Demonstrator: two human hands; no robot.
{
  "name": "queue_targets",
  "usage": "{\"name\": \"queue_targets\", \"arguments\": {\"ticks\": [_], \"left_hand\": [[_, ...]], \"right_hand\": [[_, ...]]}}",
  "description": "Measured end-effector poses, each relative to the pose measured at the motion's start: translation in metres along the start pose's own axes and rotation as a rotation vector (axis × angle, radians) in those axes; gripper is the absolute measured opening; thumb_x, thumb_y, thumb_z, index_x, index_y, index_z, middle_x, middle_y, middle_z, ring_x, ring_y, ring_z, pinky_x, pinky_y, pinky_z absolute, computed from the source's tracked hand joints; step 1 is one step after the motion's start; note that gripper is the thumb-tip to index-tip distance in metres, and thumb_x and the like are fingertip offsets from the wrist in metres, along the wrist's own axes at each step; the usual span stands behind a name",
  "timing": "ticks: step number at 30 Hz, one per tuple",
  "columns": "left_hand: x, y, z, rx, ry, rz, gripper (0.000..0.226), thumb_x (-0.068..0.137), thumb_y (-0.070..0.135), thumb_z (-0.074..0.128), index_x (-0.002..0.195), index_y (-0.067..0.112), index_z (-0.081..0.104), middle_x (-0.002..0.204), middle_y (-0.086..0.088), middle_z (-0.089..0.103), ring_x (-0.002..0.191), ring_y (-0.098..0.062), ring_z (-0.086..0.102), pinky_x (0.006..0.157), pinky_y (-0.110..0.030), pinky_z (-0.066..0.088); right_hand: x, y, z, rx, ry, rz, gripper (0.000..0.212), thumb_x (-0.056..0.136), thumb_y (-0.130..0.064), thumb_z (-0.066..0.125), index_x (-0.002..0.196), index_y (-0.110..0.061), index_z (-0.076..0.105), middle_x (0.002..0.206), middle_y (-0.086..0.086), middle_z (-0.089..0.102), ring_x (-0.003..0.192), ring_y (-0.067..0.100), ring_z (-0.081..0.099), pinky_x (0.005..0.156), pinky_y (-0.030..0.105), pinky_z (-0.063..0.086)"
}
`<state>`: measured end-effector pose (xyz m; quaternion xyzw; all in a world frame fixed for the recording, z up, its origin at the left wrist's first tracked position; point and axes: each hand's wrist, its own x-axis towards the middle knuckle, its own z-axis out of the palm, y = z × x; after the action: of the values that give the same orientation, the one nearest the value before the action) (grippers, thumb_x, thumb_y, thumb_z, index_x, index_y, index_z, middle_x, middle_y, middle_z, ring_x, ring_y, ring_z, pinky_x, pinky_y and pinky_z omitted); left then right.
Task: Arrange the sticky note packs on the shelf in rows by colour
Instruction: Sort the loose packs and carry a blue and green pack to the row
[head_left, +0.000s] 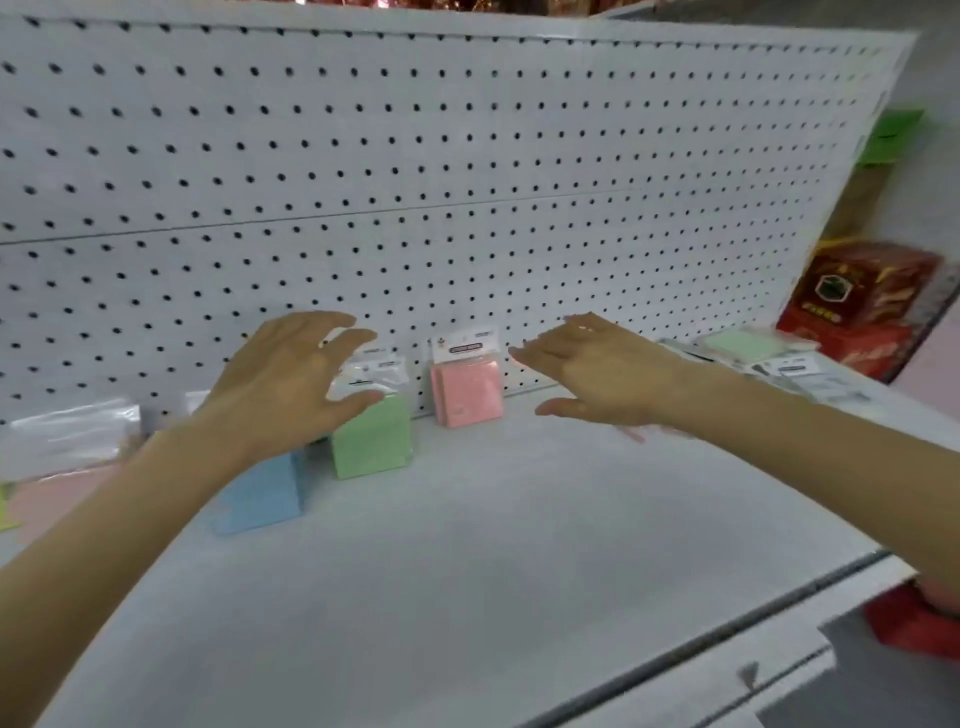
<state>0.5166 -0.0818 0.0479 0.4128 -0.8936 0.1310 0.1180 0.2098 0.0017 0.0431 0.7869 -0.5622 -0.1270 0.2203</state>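
Both hands hovered over the shelf (519, 545), fingers spread, gripping nothing. The left hand (291, 379) hung above the green pack (371, 441) and blue pack (260, 493), and I couldn't tell if its thumb touched the green one. The right hand (597, 374) waited just beside the pink pack (466, 384). The smart play, I'd say: pinch one pack by its side edges, keep it upright, and seat it squarely in line with its own colour. The packs were square pastel pads in clear wrap with white header cards. Pink leaned on the pegboard (467, 182), and green and blue stood nearer the front.
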Motion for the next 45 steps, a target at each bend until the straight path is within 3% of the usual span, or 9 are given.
{"name": "queue_targets", "arguments": {"ticks": [4, 9, 16, 22, 27, 32, 37, 42, 45], "left_hand": [[0.054, 0.080, 0.019, -0.093, -0.040, 0.040, 0.091, 0.070, 0.078, 0.018, 0.142, 0.028, 0.040, 0.150, 0.000, 0.038, 0.137, -0.024, 0.034, 0.113, -0.038, 0.022], [0.103, 0.171, 0.052, -0.130, -0.101, 0.104, 0.105, 0.065, 0.088, -0.003, 0.145, 0.031, 0.034, 0.153, 0.003, 0.033, 0.139, -0.021, 0.031, 0.115, -0.035, 0.020], [0.131, 0.273, 0.097, -0.270, -0.171, 0.149, 0.103, 0.069, 0.088, -0.001, 0.146, 0.029, 0.034, 0.154, 0.003, 0.030, 0.140, -0.019, 0.031, 0.114, -0.033, 0.021], [0.148, 0.316, 0.117, -0.312, -0.215, 0.129, 0.110, 0.066, 0.089, -0.010, 0.150, 0.026, 0.024, 0.159, 0.001, 0.016, 0.146, -0.016, 0.016, 0.118, -0.033, 0.009], [0.152, 0.333, 0.135, -0.361, -0.404, -0.079, 0.082, 0.088, 0.066, 0.022, 0.153, 0.021, -0.002, 0.161, 0.001, -0.005, 0.147, -0.012, -0.005, 0.120, -0.036, 0.000], [0.127, 0.337, 0.133, -0.411, -0.388, -0.121, 0.095, 0.079, 0.081, 0.009, 0.152, 0.022, -0.003, 0.159, 0.005, -0.010, 0.146, -0.009, -0.009, 0.119, -0.033, -0.003], [0.060, 0.349, 0.127, -0.332, -0.360, -0.056, 0.100, 0.063, 0.085, -0.020, 0.146, 0.030, -0.014, 0.153, 0.015, -0.019, 0.142, -0.002, -0.018, 0.113, -0.022, -0.012], [0.014, 0.352, 0.111, -0.460, -0.180, -0.057, 0.087, 0.084, 0.075, -0.003, 0.146, 0.026, 0.035, 0.155, 0.007, 0.025, 0.138, -0.008, 0.019, 0.104, -0.019, 0.010], [0.023, 0.343, 0.105, -0.569, -0.056, -0.317, 0.081, 0.082, 0.074, 0.012, 0.139, 0.026, 0.046, 0.144, 0.003, 0.042, 0.130, -0.015, 0.028, 0.099, -0.023, 0.015]], "right_hand": [[-0.061, 0.077, 0.039, -0.053, -0.137, 0.083, 0.074, 0.095, -0.059, 0.025, 0.151, -0.017, 0.001, 0.147, 0.002, 0.039, 0.138, 0.019, 0.028, 0.117, 0.037, 0.008], [-0.135, 0.162, 0.099, 0.044, -0.292, 0.180, 0.093, 0.078, -0.077, 0.002, 0.151, -0.021, 0.007, 0.158, 0.004, 0.018, 0.141, 0.022, 0.026, 0.117, 0.041, 0.015], [-0.196, 0.218, 0.167, 0.325, -0.473, 0.243, 0.073, 0.090, -0.066, 0.025, 0.151, -0.031, 0.007, 0.159, -0.004, 0.009, 0.143, 0.020, 0.020, 0.114, 0.035, 0.023], [-0.202, 0.218, 0.198, 0.534, -0.374, 0.158, 0.069, 0.092, -0.062, 0.031, 0.150, -0.037, 0.005, 0.159, -0.013, 0.002, 0.145, 0.012, 0.012, 0.118, 0.032, 0.016], [-0.195, 0.188, 0.209, 0.616, -0.212, 0.114, 0.086, 0.080, -0.074, 0.007, 0.151, -0.026, 0.005, 0.159, -0.007, -0.004, 0.146, 0.009, -0.001, 0.112, 0.017, -0.003], [-0.196, 0.159, 0.231, 0.781, -0.182, 0.232, 0.114, 0.061, -0.089, -0.012, 0.152, -0.024, 0.009, 0.159, -0.007, -0.002, 0.145, 0.005, -0.007, 0.114, 0.020, -0.009], [-0.228, 0.130, 0.223, 0.714, -0.073, 0.126, 0.098, 0.073, -0.082, -0.006, 0.151, -0.025, 0.012, 0.157, -0.011, 0.000, 0.143, 0.001, -0.004, 0.114, 0.017, -0.007], [-0.259, 0.125, 0.199, 0.927, 0.000, 0.099, 0.081, 0.081, -0.078, 0.013, 0.138, -0.030, 0.045, 0.146, -0.016, 0.037, 0.133, 0.002, 0.028, 0.109, 0.014, 0.012], [-0.248, 0.134, 0.197, 1.098, 0.072, 0.413, 0.060, 0.076, -0.070, 0.046, 0.121, -0.032, 0.059, 0.115, -0.013, 0.050, 0.111, 0.007, 0.036, 0.095, 0.023, 0.030]]}}
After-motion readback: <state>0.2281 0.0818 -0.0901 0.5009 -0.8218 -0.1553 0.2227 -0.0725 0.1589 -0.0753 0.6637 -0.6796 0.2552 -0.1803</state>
